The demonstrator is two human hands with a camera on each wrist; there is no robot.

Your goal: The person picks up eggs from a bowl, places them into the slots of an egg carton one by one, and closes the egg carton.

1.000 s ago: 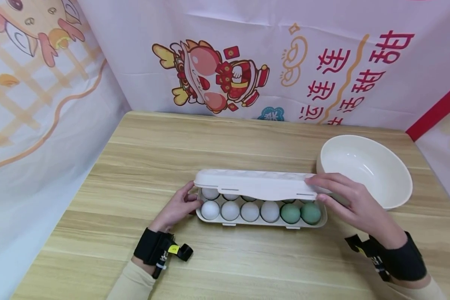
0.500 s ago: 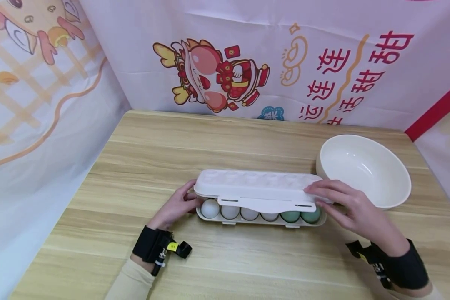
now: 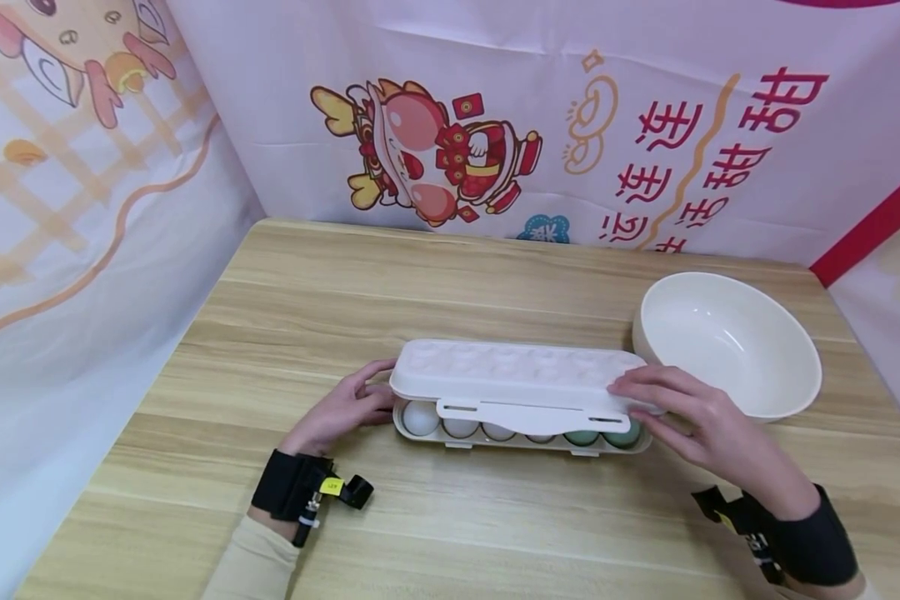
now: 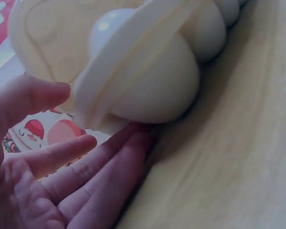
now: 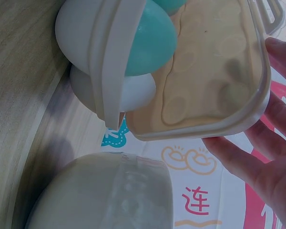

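A white plastic egg carton lies on the table, its lid (image 3: 525,367) tilted partly down over the base (image 3: 487,444). White eggs (image 3: 421,418) show in the front row, with green eggs (image 3: 622,433) at its right end. My right hand (image 3: 708,421) holds the lid's right end, fingers on the outside and thumb at the front corner; in the right wrist view a green egg (image 5: 150,40) sits under the raised lid. At the base's left end, my left hand (image 3: 345,408) has its fingers extended. The left wrist view shows fingertips tucked low against an egg cup (image 4: 155,88).
A large white bowl (image 3: 727,342) stands behind my right hand, close to the carton's right end. The wooden table (image 3: 390,283) ends at a printed cloth (image 3: 270,50) hanging along the back and left.
The lid has come down, from high over the eggs to covering the back row and part of the front. My right hand moved down with it; my left hand shifted slightly left.
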